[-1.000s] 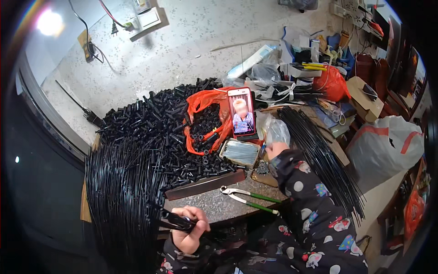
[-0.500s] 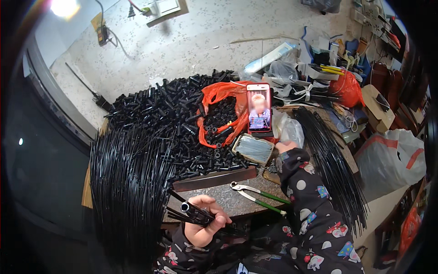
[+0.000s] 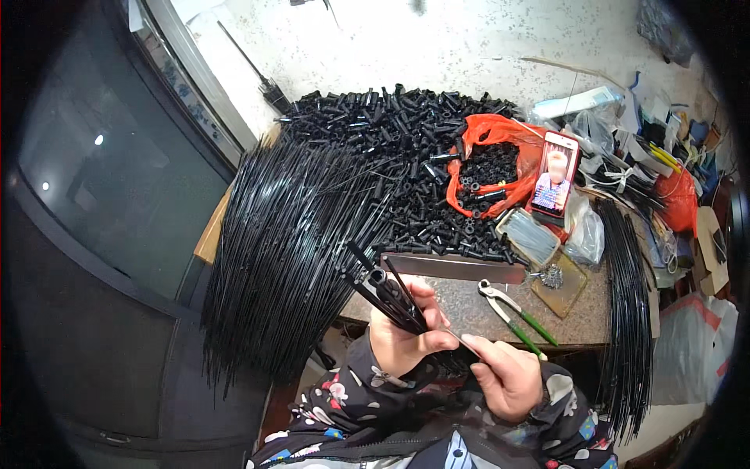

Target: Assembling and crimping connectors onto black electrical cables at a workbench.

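Observation:
My left hand (image 3: 394,344) is closed around a bundle of thin black rods (image 3: 400,305). A short black tube (image 3: 377,277) with a round open end sticks up among them. Close beside it, my right hand (image 3: 509,381) pinches a thin metal-coloured rod (image 3: 462,342) that reaches toward the left thumb; its exact kind is too small to tell. To the right lie pincers (image 3: 516,316) with green handles. Behind them, a small heap of metal bits (image 3: 551,276) rests on a yellowish board (image 3: 576,289), beside a tray (image 3: 501,229) of thin pale wires.
Long black rods (image 3: 281,258) hang over the table's left side, more (image 3: 625,313) at its right. Black tubes (image 3: 391,117) are heaped behind a dark metal bar (image 3: 461,267). A red plastic bag (image 3: 471,131) holds small black parts. A phone (image 3: 555,176) stands beside it.
My right hand has come back from beside the wire tray to my left hand, now with a thin rod. The whole view has shifted, showing more of the left side.

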